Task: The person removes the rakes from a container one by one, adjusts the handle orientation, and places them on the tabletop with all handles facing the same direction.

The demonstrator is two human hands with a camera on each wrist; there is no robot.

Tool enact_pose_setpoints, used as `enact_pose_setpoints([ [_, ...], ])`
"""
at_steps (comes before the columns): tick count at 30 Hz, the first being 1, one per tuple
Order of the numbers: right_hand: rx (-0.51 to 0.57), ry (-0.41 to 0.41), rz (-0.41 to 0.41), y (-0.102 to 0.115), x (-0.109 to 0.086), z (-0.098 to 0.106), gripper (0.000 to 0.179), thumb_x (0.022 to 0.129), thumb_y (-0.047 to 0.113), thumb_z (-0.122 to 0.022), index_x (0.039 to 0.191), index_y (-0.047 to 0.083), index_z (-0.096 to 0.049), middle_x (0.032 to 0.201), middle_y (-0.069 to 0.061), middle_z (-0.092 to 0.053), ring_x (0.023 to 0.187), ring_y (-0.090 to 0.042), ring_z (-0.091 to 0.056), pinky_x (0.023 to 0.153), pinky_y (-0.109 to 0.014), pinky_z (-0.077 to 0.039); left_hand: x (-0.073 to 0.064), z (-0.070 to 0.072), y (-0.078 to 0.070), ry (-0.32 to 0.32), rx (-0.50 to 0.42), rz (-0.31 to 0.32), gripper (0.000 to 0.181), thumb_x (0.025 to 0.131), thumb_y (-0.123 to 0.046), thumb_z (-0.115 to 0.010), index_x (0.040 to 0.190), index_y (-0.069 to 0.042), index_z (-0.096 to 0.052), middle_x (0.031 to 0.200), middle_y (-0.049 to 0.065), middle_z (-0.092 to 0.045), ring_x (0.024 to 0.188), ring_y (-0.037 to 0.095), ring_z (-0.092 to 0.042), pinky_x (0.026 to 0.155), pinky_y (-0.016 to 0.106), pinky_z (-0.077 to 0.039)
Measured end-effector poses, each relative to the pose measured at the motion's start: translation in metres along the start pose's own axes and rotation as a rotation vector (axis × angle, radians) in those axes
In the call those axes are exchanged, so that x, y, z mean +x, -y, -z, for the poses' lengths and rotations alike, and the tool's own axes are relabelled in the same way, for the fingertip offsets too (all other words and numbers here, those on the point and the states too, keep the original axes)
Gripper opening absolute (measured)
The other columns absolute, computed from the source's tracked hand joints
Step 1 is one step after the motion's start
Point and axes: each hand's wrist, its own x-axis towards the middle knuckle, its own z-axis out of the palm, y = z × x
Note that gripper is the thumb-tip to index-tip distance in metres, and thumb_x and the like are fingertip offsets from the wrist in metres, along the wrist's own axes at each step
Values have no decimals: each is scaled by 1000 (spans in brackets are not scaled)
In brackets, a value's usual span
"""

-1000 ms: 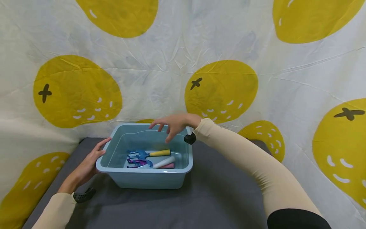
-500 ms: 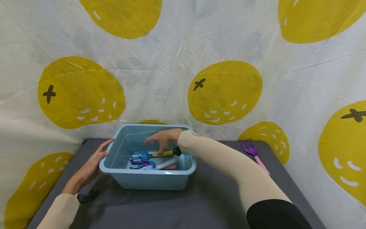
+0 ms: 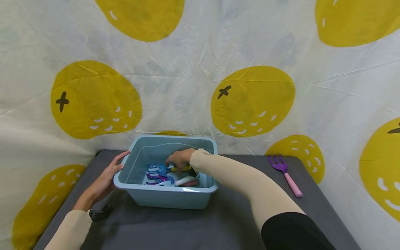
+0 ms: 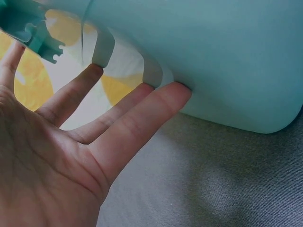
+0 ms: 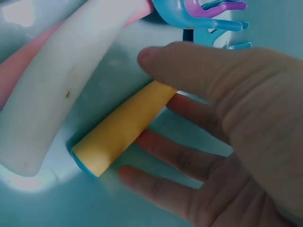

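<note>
Yellow-handled fork (image 5: 124, 130) inside basin (image 3: 168, 198), near far-left corner of table (image 3: 175, 231). Right hand (image 3: 179, 160) loosely straddles it, not clenched; left hand (image 3: 104, 177), fingers straight, touches basin. Risk: close-lying purple fork (image 3: 160, 178) could snag tines, dragging along.
</note>
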Motion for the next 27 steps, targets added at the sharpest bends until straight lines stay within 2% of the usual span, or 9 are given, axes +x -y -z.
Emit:
enact_pose_setpoints([
  [6, -92, -6, -3, -1, 1, -2, 53, 87, 23, -84, 136, 31, -64, 113, 7, -64, 101, -15, -57, 88, -39, -53, 1, 1, 0, -6, -2, 0, 59, 110, -44, -39, 163, -36, -15, 165, 18, -9, 128, 57, -39, 84, 58, -56],
  [14, -89, 1, -12, 0, -4, -8, 49, 89, 9, -78, 131, 30, -65, 109, 7, -61, 98, -17, -56, 77, -34, -52, 2, 1, -2, -1, -10, 7, 59, 110, -44, -40, 163, -37, -15, 165, 19, -10, 129, 57, -37, 85, 58, -56],
  [22, -66, -5, 4, 0, -6, -8, 49, 89, 8, -78, 132, 29, -64, 110, 6, -59, 99, -16, -54, 77, -33, -52, 2, 1, -1, -10, -8, 6, 60, 109, -44, -40, 163, -37, -15, 166, 18, -10, 132, 58, -34, 87, 58, -56],
  [27, -130, -26, 45, 1, -5, -5, 49, 88, 10, -79, 131, 28, -63, 111, 6, -59, 98, -15, -53, 80, -30, -52, 3, 2, 2, -14, -2, 5, 60, 109, -46, -40, 163, -38, -16, 166, 18, -10, 131, 57, -37, 86, 58, -56],
])
